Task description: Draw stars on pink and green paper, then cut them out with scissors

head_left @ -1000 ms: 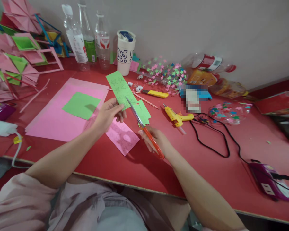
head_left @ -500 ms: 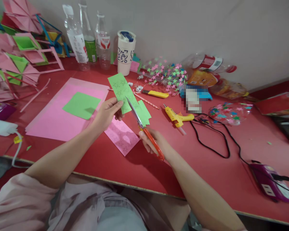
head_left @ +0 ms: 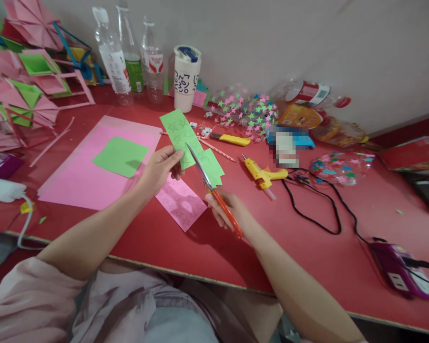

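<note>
My left hand [head_left: 163, 164] pinches a strip of green paper [head_left: 177, 127] between thumb and fingers, with star outlines drawn on it. Wrapped round the orange handles of a pair of scissors [head_left: 227, 210] is my right hand [head_left: 232, 209]. The blades look nearly closed and lie across the green strip, just right of my left thumb. Right of the blades, the green paper has a stepped, cut edge. Below both hands, a pink paper strip [head_left: 182, 202] with drawn stars lies on the red table [head_left: 143, 243].
Pink sheets [head_left: 71, 181] with a green piece [head_left: 121, 156] on top lie left. Behind stand several bottles [head_left: 113, 62] and a white cup [head_left: 186, 90]. A yellow utility knife [head_left: 234, 139], a glue gun [head_left: 264, 174] and a black cord [head_left: 314, 221] lie right.
The scissors have shifted very slightly to the left, with the tips still over the green paper. Both hands are otherwise almost where they were.
</note>
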The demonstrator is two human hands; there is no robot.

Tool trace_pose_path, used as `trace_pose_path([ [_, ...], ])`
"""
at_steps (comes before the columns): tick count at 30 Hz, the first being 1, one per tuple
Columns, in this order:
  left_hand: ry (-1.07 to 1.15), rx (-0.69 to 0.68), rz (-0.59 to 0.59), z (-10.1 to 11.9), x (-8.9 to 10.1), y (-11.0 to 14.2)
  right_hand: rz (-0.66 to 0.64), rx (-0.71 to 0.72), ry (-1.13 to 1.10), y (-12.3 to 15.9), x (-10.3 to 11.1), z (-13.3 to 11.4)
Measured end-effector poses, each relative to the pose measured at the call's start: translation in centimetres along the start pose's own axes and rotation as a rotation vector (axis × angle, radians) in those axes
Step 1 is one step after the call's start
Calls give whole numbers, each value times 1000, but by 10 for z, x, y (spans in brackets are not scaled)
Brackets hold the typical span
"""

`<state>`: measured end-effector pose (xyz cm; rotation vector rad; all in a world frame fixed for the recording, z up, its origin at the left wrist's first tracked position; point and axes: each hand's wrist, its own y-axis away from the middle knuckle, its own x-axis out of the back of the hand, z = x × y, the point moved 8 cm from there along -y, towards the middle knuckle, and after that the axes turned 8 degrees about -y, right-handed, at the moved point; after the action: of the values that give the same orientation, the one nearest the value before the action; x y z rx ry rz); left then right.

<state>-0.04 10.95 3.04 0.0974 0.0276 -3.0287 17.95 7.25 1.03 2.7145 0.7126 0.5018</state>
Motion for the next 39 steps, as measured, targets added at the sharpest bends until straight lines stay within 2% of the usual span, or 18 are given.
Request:
trace_pose_path([
  [5, 5, -24, -82, -4, -8, 2, 15, 6, 2, 1, -1, -2],
  [18, -12, -70, -109, -1, -7, 2, 41, -38, -35, 0, 2, 2],
  [26, 24, -157, 49, 9, 16, -6, -14, -4, -12, -2, 2, -1],
  [32, -20, -114, 36, 7, 8, -3, -26, -15, 28, 2, -1, -1],
  [39, 2, -108, 18, 4, 1, 0, -36, 12, -23, 2, -5, -1],
])
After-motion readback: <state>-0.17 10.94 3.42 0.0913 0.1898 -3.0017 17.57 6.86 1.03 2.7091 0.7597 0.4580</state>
